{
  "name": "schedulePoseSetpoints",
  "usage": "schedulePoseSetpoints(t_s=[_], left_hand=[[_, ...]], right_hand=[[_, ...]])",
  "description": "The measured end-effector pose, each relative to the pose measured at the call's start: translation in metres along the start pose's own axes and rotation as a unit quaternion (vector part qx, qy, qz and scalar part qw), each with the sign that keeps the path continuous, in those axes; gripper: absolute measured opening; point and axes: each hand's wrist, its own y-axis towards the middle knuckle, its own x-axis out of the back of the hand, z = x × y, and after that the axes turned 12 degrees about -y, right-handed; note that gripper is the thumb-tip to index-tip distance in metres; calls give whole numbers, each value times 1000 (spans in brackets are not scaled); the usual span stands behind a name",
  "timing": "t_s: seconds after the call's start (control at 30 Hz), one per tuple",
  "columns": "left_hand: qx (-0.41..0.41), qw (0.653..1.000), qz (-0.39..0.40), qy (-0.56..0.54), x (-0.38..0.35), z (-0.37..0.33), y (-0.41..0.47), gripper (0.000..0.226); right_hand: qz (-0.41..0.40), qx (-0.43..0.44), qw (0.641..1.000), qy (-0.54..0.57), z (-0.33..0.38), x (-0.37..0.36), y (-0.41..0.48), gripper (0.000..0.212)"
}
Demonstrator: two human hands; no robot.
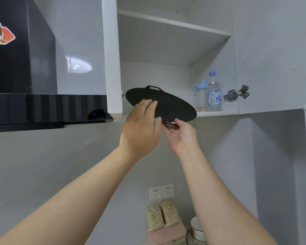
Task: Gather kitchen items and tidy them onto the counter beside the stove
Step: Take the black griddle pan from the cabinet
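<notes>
Hands: both were raised to the open wall cabinet, both on the black disc (168,105).
Left hand (141,128): fingers curled over the disc's top face, thumb under its near rim, gripping it.
Right hand (181,137): palm up, fingertips pinching a thin dark loop beneath the near rim.
Black disc: tilted, jutting out past the front edge of the lower shelf (217,113); slotted handle on its far side.
Lower shelf: a water bottle (214,92) and a blue-lidded cup (200,96) stood at its right end, apart from the disc.
Range hood (25,103): black, left of the cabinet, sticker (0,32) on it.
Below: two wall sockets (162,190); two grain bags (162,214) on a pink box (168,234); bowls (197,228) beside, partly hidden by the right arm.
</notes>
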Motion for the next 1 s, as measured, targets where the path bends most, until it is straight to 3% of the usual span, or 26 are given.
schedulePoseSetpoints(t_s=[0.13,0.3,0.57,0.73,1.0], left_hand=[[0,999,37,20,-1,-8,4,50],[42,988,148,27,-3,-27,16,57],[50,961,268,48,-20,-58,33,70],[17,956,272,105,-26,-64,6,75],[-34,972,222,71,-23,-101,-20,76]], right_hand=[[-22,28,999,-25,-13,12,-23,16],[-43,91,994,-44,-21,33,-53,30],[-63,95,993,-32,-47,61,-116,24],[-64,64,996,-17,-43,75,-150,13],[-105,72,992,-15,-28,90,-199,8]])
